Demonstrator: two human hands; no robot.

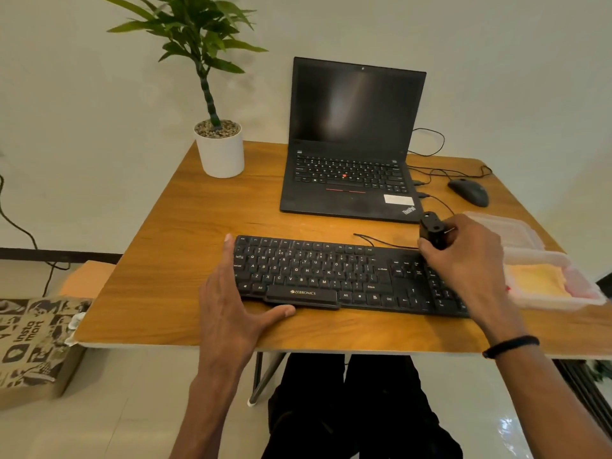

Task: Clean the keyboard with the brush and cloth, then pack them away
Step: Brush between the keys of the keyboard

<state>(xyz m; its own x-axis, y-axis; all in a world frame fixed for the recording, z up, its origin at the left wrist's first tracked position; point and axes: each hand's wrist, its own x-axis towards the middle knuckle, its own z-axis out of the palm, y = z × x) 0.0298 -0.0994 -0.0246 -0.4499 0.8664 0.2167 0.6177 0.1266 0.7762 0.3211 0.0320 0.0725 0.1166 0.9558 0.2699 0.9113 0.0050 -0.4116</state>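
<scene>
**Brushing the keys while the board stays put**

My left hand (231, 303) lies flat and released, bracing the near left end of the keyboard (331, 276) on the table (165, 260). My right hand (470, 256) grips the small black brush (432, 230) above the far right keys. I should sweep in light strokes, row by row, away from the open plastic box (563, 286).

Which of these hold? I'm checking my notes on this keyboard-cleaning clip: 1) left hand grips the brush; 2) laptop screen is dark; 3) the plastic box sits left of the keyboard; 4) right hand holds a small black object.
1) False: the left hand lies flat against the keyboard end, holding nothing.
2) True: the laptop screen is dark.
3) False: the plastic box is to its right.
4) True: the right hand grips a small black object.
</scene>
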